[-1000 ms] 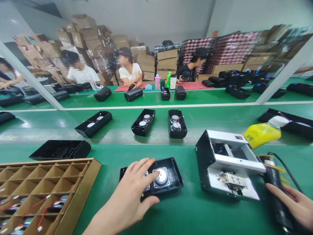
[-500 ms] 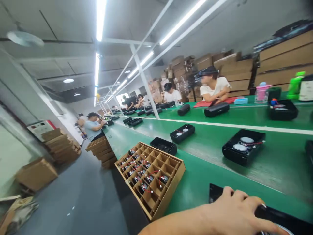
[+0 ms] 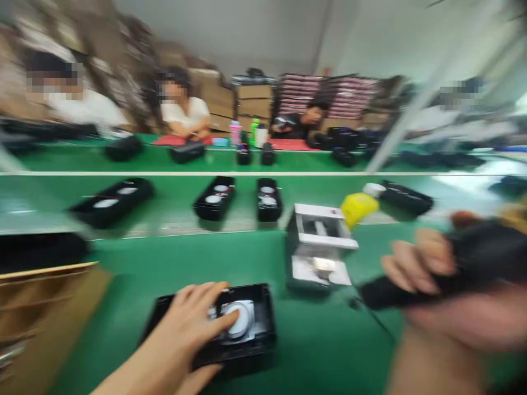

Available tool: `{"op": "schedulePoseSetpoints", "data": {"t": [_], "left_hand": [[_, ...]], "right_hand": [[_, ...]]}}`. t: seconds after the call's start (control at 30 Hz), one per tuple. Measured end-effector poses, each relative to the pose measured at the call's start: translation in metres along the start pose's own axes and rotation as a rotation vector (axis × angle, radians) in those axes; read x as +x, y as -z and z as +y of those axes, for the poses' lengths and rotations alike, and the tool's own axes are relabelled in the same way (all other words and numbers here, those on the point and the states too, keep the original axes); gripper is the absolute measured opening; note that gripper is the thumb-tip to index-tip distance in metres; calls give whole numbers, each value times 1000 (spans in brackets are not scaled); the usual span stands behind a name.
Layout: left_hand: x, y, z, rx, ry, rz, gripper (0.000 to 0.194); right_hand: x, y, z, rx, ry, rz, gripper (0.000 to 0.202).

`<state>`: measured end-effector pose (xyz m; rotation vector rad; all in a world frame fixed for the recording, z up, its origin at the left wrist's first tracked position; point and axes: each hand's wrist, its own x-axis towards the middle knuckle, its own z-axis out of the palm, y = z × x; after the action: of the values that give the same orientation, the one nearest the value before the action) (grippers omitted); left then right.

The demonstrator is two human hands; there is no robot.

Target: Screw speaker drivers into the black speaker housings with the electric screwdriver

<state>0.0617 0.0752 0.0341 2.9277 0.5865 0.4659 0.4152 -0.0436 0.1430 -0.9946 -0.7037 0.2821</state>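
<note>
A black speaker housing (image 3: 263,329) lies on the green work surface at the lower centre, with a round silver speaker (image 3: 240,320) inside it. My left hand (image 3: 197,323) rests over the housing's left part, its fingers bent across the edge and one fingertip touching the speaker. At the right, blurred and close to the camera, my right hand (image 3: 424,263) is wrapped round a black handheld tool (image 3: 395,288), from which a cable hangs. Between the hands, farther back, stands a white and grey device (image 3: 325,241).
A divided cardboard box (image 3: 69,323) is at the lower left. Black housings with speakers (image 3: 269,200) stand on the green line beyond. A yellow bottle (image 3: 358,209) is behind the device. Several people sit across the line, near bottles (image 3: 254,131) and stacked cartons.
The view has swung to the right, and the box now shows at the left edge. My right hand with the black tool and the white device have come into view. My left hand remains at the housing.
</note>
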Motion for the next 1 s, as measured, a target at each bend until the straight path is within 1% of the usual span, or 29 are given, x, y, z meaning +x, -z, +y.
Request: {"op": "schedulePoseSetpoints", "data": {"t": [0.03, 0.1, 0.13, 0.2, 0.27, 0.33, 0.43, 0.57, 0.67, 0.77, 0.83, 0.93, 1.0], "left_hand": [[-3, -12, -9, -7, -33, 57, 80], [-6, -33, -20, -39, -57, 119, 79], [-7, -40, -22, -43, -80, 126, 78], [-6, -44, -20, -28, -127, 114, 80], [-2, -43, -17, 6, -152, 86, 81], [3, -41, -14, 23, -149, 81, 79], [10, -39, -8, -12, -100, 93, 73], [15, -32, 1, -44, -50, 73, 66], [16, -28, 4, -39, -51, 61, 63], [17, -24, 3, -35, -47, 41, 61], [18, -21, 0, -29, -72, 27, 61], [21, -17, -5, -60, -116, 12, 66], [25, -17, -7, -85, -88, 20, 57]], "right_hand": [[5, 5, -8, 45, 77, -14, 57], [11, 1, -10, 139, 209, -81, 64], [12, -6, -5, 156, 250, -103, 64], [10, -20, 8, 116, 282, -127, 62], [6, -30, 21, 88, 291, -174, 58], [4, -33, 31, 77, 284, -220, 56], [5, -30, 40, 69, 251, -253, 56], [9, -26, 45, 65, 206, -233, 56], [10, -25, 47, 83, 193, -205, 60], [8, -25, 46, 69, 185, -185, 66], [5, -25, 44, 42, 172, -179, 70], [-3, -22, 38, 10, 142, -176, 78], [-8, -22, 31, 33, 128, -173, 80]]}}
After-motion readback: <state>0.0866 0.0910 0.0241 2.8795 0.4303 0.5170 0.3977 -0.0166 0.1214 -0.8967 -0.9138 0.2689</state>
